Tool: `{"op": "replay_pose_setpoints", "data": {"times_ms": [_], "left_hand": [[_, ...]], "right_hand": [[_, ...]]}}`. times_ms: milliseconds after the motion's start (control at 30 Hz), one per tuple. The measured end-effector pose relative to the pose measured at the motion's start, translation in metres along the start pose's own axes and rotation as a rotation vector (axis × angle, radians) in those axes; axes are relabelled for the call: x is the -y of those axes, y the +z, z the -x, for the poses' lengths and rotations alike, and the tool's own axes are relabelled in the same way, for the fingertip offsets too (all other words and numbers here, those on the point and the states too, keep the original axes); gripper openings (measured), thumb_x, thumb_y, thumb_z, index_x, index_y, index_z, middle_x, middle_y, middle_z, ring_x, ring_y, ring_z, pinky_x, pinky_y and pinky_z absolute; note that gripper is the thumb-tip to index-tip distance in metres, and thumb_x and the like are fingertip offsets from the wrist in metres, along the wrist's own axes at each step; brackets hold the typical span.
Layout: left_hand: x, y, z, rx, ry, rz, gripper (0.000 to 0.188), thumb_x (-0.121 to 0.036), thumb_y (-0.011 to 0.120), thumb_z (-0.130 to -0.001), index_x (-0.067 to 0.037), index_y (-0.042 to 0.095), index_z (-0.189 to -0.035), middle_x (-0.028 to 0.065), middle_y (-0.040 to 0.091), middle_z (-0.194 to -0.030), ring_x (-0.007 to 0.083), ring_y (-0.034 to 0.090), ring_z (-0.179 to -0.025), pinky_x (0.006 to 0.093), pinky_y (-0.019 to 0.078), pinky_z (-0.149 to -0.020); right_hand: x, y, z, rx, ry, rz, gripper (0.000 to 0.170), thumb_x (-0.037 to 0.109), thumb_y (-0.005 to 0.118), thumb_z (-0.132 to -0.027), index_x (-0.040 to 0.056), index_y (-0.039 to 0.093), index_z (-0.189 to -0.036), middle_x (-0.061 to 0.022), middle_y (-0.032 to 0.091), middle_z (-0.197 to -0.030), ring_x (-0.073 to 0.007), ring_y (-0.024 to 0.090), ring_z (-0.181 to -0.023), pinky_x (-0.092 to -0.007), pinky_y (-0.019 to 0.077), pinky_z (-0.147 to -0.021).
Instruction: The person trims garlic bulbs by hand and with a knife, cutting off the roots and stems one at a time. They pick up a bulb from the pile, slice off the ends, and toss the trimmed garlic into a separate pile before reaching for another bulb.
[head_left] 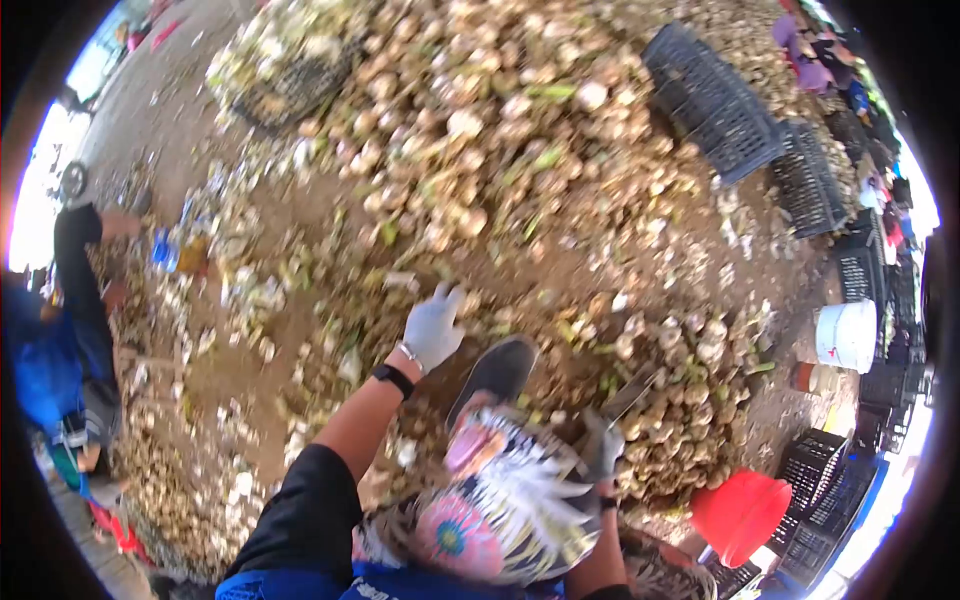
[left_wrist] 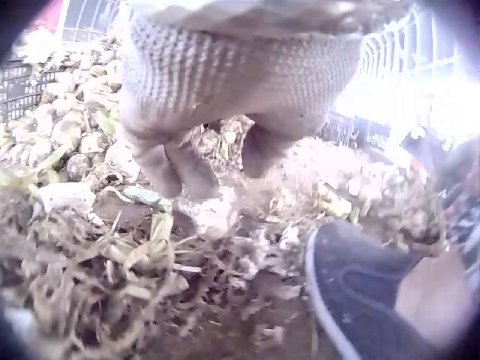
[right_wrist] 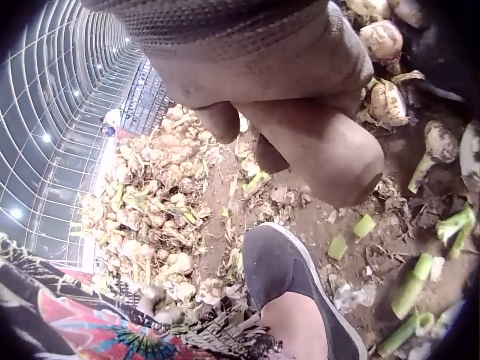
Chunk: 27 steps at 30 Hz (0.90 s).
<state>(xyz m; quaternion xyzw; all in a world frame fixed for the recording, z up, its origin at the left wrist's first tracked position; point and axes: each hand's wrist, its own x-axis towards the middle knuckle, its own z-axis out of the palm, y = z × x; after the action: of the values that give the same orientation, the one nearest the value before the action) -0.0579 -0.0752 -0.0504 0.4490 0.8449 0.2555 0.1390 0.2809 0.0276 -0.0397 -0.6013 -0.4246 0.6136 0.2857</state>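
Observation:
My left hand (head_left: 435,330), in a pale knit glove, reaches forward over the littered ground. Its fingers are spread and hold nothing in the head view. From the left wrist, the gloved fingers (left_wrist: 199,180) point down, close over a whitish, blurred clump (left_wrist: 214,214) among dry stalks. By the right knee, my gloved right hand (head_left: 603,447) grips a tool with a flat grey blade (head_left: 630,395); its handle is hidden in the hand. In the right wrist view the fingers (right_wrist: 322,154) are curled. Garlic bulbs (head_left: 690,400) lie heaped beside this hand.
A large garlic heap (head_left: 480,130) spreads ahead. Dark plastic crates (head_left: 715,100) stand at the right, with a white bucket (head_left: 846,335) and a red bucket (head_left: 740,515). My shoe (head_left: 500,370) is between the hands. Cut green stems (right_wrist: 412,285) litter the soil. Another person (head_left: 60,350) is at left.

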Motion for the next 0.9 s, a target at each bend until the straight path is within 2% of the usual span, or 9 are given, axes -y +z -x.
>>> {"op": "replay_pose_setpoints", "data": {"times_ms": [67,167,200,267,400,533,633,800,900], "left_hand": [[0.017,0.021,-0.024,0.253,0.01,-0.225,0.055,-0.012,0.062,-0.076,-0.01,0.052,-0.13,0.0181,0.059,-0.123,0.0388,0.066,-0.091,0.0498,0.0524,-0.075],[0.034,0.035,-0.048,0.437,0.143,-0.318,0.045,-0.014,0.061,-0.08,-0.012,0.058,-0.125,0.0178,0.056,-0.128,0.037,0.067,-0.099,0.0482,0.054,-0.079],[0.017,0.021,-0.062,0.601,-0.028,-0.334,0.047,-0.02,0.066,-0.079,-0.01,0.058,-0.124,0.0196,0.055,-0.13,0.0393,0.064,-0.105,0.0484,0.0537,-0.084],[0.009,0.009,-0.064,0.535,-0.126,-0.237,0.063,-0.033,0.076,-0.07,-0.003,0.056,-0.122,0.0238,0.054,-0.128,0.043,0.061,-0.108,0.0469,0.0524,-0.091],[0.003,-0.006,-0.051,0.214,-0.102,0.075,0.061,-0.029,0.078,-0.067,0.0,0.055,-0.116,0.0263,0.059,-0.117,0.0438,0.06,-0.107,0.0478,0.0502,-0.089],[-0.038,-0.039,-0.023,0.193,-0.144,0.385,0.053,-0.023,0.078,-0.069,0.003,0.054,-0.109,0.0247,0.064,-0.1,0.042,0.062,-0.1,0.0434,0.0484,-0.085],[-0.079,-0.058,0.006,0.231,-0.13,0.589,0.053,-0.02,0.076,-0.072,0.004,0.054,-0.114,0.0211,0.065,-0.103,0.035,0.065,-0.101,0.0394,0.049,-0.088],[-0.091,-0.038,0.013,0.197,-0.081,0.902,0.064,-0.011,0.071,-0.081,0.001,0.044,-0.137,0.0162,0.064,-0.117,0.022,0.061,-0.112,0.0335,0.0465,-0.098],[-0.096,-0.049,0.008,0.217,-0.085,0.937,0.058,-0.015,0.073,-0.086,-0.001,0.045,-0.135,0.0083,0.064,-0.115,0.0148,0.06,-0.104,0.0308,0.0495,-0.091]], "right_hand": [[0.023,0.006,0.003,0.02,0.255,-0.094,0.008,0.011,0.069,-0.087,0.0036,0.07,-0.089,-0.0023,0.065,-0.078,-0.0147,0.063,-0.068,-0.029,0.055,-0.062],[0.019,0.01,-0.008,-0.067,0.218,-0.128,0.01,0.006,0.075,-0.081,0.003,0.071,-0.089,-0.0011,0.066,-0.078,-0.0136,0.061,-0.067,-0.029,0.051,-0.06],[0.023,0.011,-0.01,-0.085,0.216,-0.097,0.011,0.007,0.076,-0.081,0.0031,0.071,-0.09,-0.0006,0.066,-0.079,-0.0127,0.06,-0.067,-0.0286,0.0493,-0.059],[0.019,0.011,-0.02,-0.086,0.213,-0.118,0.01,0.008,0.076,-0.082,0.003,0.071,-0.09,0.0003,0.066,-0.079,-0.0111,0.058,-0.067,-0.0276,0.0476,-0.059],[0.029,0.032,-0.017,-0.002,0.155,-0.067,0.01,0.009,0.076,-0.085,0.0031,0.072,-0.091,0.0022,0.065,-0.079,-0.0076,0.055,-0.067,-0.0257,0.0455,-0.061],[0.048,0.07,-0.015,0.191,0.038,0.04,0.015,0.011,0.077,-0.086,0.0019,0.071,-0.096,0.0015,0.066,-0.082,-0.0077,0.057,-0.069,-0.0256,0.0455,-0.061],[0.075,0.104,-0.017,0.282,-0.064,0.293,0.02,0.011,0.077,-0.087,0.0012,0.072,-0.103,0.0002,0.069,-0.089,-0.0083,0.061,-0.075,-0.0253,0.0487,-0.064],[0.1,0.161,-0.015,0.554,-0.047,-0.1,0.025,0.01,0.074,-0.089,-0.0021,0.071,-0.111,-0.003,0.071,-0.1,-0.0102,0.066,-0.08,-0.0253,0.0535,-0.07],[0.135,0.167,0.0,0.517,0.091,-0.031,0.027,0.009,0.075,-0.088,-0.0033,0.071,-0.111,-0.0045,0.072,-0.101,-0.0104,0.065,-0.083,-0.0256,0.0529,-0.075]]}}
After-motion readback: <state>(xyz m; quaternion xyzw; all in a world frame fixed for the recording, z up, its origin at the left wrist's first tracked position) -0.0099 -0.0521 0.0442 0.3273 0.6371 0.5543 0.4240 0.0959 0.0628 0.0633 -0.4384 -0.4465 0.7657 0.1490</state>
